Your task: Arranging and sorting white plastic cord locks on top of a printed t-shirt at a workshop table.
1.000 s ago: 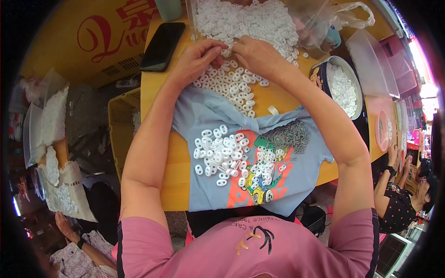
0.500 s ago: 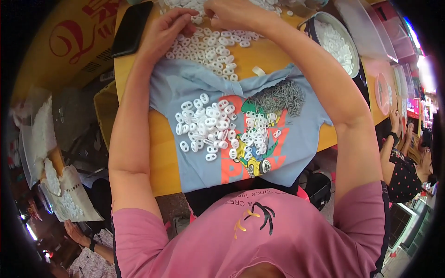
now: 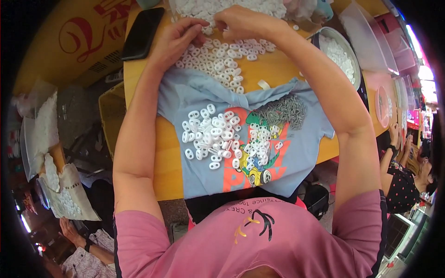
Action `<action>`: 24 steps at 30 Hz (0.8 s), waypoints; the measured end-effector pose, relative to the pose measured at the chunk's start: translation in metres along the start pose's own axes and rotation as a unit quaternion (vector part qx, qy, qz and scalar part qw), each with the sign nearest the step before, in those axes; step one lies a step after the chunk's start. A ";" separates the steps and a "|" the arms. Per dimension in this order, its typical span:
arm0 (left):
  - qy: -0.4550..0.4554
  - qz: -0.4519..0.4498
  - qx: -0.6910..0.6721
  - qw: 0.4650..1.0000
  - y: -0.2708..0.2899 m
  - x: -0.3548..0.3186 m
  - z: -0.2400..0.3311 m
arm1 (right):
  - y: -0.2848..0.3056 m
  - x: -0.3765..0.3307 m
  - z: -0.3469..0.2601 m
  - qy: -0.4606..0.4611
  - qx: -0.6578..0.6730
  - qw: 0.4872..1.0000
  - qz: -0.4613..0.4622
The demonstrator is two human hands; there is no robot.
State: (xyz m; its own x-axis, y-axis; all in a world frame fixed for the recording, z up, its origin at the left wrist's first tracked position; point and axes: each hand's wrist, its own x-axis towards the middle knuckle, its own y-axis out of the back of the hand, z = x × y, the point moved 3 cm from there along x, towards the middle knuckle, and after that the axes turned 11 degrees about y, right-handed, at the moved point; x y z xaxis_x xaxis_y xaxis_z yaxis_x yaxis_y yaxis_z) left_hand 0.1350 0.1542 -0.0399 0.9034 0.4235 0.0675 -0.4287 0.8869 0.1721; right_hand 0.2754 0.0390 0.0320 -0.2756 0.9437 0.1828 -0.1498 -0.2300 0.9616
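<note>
At the far side of the table, my left hand [image 3: 180,41] has its fingers curled toward the thumb beside loose white two-holed plastic pieces [image 3: 214,62]. My right hand [image 3: 242,22] faces it a short gap away, fingers closed in a pinch. What either hand holds is hidden or too small to make out. Between my forearms a blue printed T-shirt [image 3: 199,178] lies spread on the table. On it sit a heap of larger white two-holed pieces [image 3: 214,132], a group of smaller white pieces [image 3: 260,147] and a pile of grey metal screws [image 3: 287,111].
A black phone [image 3: 143,34] lies at the table's far left. On the right stand a round tin [image 3: 337,53] of white pieces and a clear plastic bin [image 3: 368,39]. Other people's hands [image 3: 70,230] show at the lower left and the right edge.
The whole view has shifted slightly, so the table and cloth appear lower and further right. Both hands stay close together over the far pieces; the heaps on the shirt look the same.
</note>
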 end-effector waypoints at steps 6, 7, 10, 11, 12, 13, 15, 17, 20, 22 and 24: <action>0.008 -0.005 -0.011 1.000 -0.003 0.000 0.003 | -0.014 -0.007 0.025 -0.044 0.341 0.935 -0.085; 0.003 -0.006 -0.008 1.000 -0.002 0.001 0.003 | -0.005 -0.008 0.025 -0.030 0.336 0.938 -0.080; -0.001 -0.008 -0.025 1.000 -0.001 0.000 0.001 | 0.029 -0.033 0.010 -0.119 0.468 0.868 -0.114; 0.003 -0.007 -0.020 1.000 -0.002 0.001 0.001 | 0.039 -0.045 0.001 -0.105 0.487 0.857 -0.132; 0.001 -0.003 -0.019 1.000 -0.001 0.001 0.002 | 0.050 -0.055 -0.011 -0.089 0.505 0.846 -0.148; 0.005 -0.002 -0.015 1.000 0.000 -0.002 0.002 | 0.058 -0.062 -0.024 -0.037 0.500 0.850 -0.161; 0.003 -0.003 -0.015 1.000 -0.002 0.000 0.005 | 0.073 -0.083 -0.048 0.026 0.499 0.848 -0.177; 0.008 0.000 -0.021 1.000 -0.002 0.000 0.002 | 0.074 -0.101 -0.072 0.041 0.507 0.842 -0.180; 0.001 -0.003 -0.011 1.000 -0.001 0.000 0.001 | 0.076 -0.115 -0.096 0.053 0.531 0.821 -0.202; 0.020 -0.012 -0.014 1.000 -0.005 0.002 0.004 | 0.081 -0.118 -0.099 0.095 0.533 0.824 -0.165; 0.041 -0.016 -0.013 0.999 -0.004 0.000 0.004 | 0.083 -0.108 -0.088 0.090 0.537 0.824 -0.155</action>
State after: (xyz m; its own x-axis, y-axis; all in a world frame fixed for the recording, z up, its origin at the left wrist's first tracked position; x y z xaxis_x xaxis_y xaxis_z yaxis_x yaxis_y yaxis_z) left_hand 0.1368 0.1504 -0.0364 0.9126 0.4084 -0.0193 -0.4014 0.9039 0.1476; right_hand 0.2090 -0.1033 0.0736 -0.5339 0.8443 -0.0467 0.6602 0.4507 0.6009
